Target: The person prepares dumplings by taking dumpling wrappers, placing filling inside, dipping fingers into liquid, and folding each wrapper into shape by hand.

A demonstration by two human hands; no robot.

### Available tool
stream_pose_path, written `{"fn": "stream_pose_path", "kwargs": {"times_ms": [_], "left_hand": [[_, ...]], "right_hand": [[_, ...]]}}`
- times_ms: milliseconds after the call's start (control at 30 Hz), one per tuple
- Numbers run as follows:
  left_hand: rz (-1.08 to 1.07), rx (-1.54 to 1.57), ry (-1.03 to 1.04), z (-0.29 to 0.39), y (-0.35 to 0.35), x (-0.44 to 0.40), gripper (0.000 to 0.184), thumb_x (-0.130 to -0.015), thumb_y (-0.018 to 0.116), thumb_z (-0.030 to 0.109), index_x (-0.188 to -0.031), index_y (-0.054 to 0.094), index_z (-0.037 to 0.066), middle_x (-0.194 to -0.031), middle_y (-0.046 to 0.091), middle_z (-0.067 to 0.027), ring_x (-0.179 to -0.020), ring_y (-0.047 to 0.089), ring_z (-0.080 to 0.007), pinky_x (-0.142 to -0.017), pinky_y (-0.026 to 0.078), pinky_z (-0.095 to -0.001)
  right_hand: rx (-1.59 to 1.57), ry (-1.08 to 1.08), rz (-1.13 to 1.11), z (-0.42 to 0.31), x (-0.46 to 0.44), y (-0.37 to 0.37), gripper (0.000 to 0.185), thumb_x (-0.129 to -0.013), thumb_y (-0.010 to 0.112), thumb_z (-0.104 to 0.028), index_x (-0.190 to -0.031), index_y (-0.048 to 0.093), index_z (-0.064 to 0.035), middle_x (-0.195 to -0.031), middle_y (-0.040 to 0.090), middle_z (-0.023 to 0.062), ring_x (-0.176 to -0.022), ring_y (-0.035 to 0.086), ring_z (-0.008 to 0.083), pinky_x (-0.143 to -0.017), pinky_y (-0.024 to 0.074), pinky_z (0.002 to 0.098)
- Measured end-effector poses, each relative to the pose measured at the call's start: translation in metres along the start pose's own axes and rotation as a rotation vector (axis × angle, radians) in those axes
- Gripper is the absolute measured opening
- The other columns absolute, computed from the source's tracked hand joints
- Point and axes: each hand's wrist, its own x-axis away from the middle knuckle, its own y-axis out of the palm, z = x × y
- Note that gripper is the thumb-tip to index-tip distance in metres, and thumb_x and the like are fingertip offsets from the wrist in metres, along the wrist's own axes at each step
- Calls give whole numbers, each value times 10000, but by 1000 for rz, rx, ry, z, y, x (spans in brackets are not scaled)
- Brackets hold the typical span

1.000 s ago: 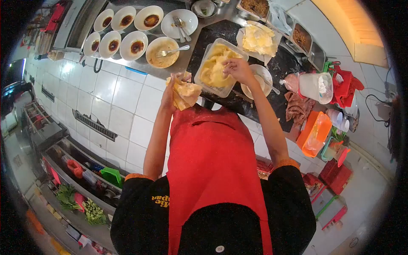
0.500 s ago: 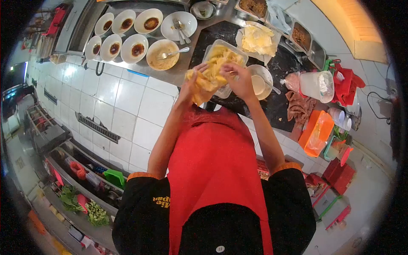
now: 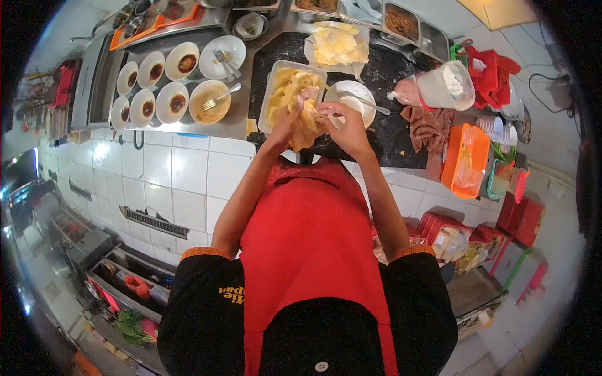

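A thin yellow sheet, like a wonton wrapper (image 3: 305, 130), hangs from my left hand (image 3: 286, 128), whose fingers close around its edge. My right hand (image 3: 346, 129) touches the wrapper's right side with bent fingers; whether it pinches anything is hard to make out. Just beyond the hands stands a clear plastic container (image 3: 266, 100), filled with folded yellow pieces. To its right, a white bowl (image 3: 343, 86) has a smaller pale bowl (image 3: 357, 110) in it and a spoon (image 3: 376, 108) across it. Behind lies a plate with a stack of yellow wrappers (image 3: 337, 45).
Several white bowls with dark sauce (image 3: 171, 103) line the counter at left, beside a used bowl with a fork (image 3: 210, 102) and a plate with cutlery (image 3: 222, 57). At right are a brown cloth (image 3: 426, 127), an orange basket (image 3: 466, 161) and a white tub (image 3: 446, 86).
The view has shifted, so the counter appears further left and higher. My hands have come closer together, and the right hand has lowered from above the container to the wrapper.
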Motion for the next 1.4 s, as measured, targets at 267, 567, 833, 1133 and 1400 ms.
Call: {"fn": "stream_pose_path", "kwargs": {"times_ms": [267, 567, 833, 1133, 1400], "left_hand": [[-95, -15, 13, -16, 7, -34, 608, -1104, 322, 493, -1507, 437, 53, -1463, 501, -102, -1231, 576, -205, -1044, 477, -359], [-70, 112, -111, -15, 38, -42, 534, -1080, 460, 457, -1375, 541, 18, -1295, 636, -136, -1102, 656, -211, -937, 548, -372], [19, -192, -70, -22, 39, -36, 410, -893, 798, 180, -1185, 611, -40, -1049, 722, -111, -883, 717, -173, -734, 594, -315], [6, -204, 44, -18, 33, -31, 351, -885, 790, 125, -1154, 633, -37, -1048, 728, -113, -883, 721, -174, -735, 597, -318], [148, 12, -63, -28, 7, -32, 377, -886, 789, 150, -1186, 631, -14, -1087, 717, -85, -931, 713, -178, -786, 596, -322]], "right_hand": [[-181, 75, 110, 5, 11, -9, 289, -825, 706, 10, -1112, 675, -8, -951, 719, 76, -906, 698, 159, -850, 550, 305], [-346, 176, 309, 22, 17, -23, 409, -801, 734, 74, -1191, 644, -9, -1042, 700, 71, -938, 688, 140, -848, 554, 283], [-477, 302, 303, 30, 33, -43, 286, -836, 756, 71, -1109, 676, 40, -1013, 738, 105, -932, 703, 138, -818, 568, 265], [-445, 285, 188, 30, 24, -43, 277, -888, 718, 64, -1158, 668, 27, -1043, 740, 102, -942, 697, 123, -827, 563, 249], [-107, 214, 97, 67, 24, -59, 285, -855, 759, -64, -1129, 706, -7, -1171, 692, 171, -1122, 652, 239, -929, 510, 371]]}}
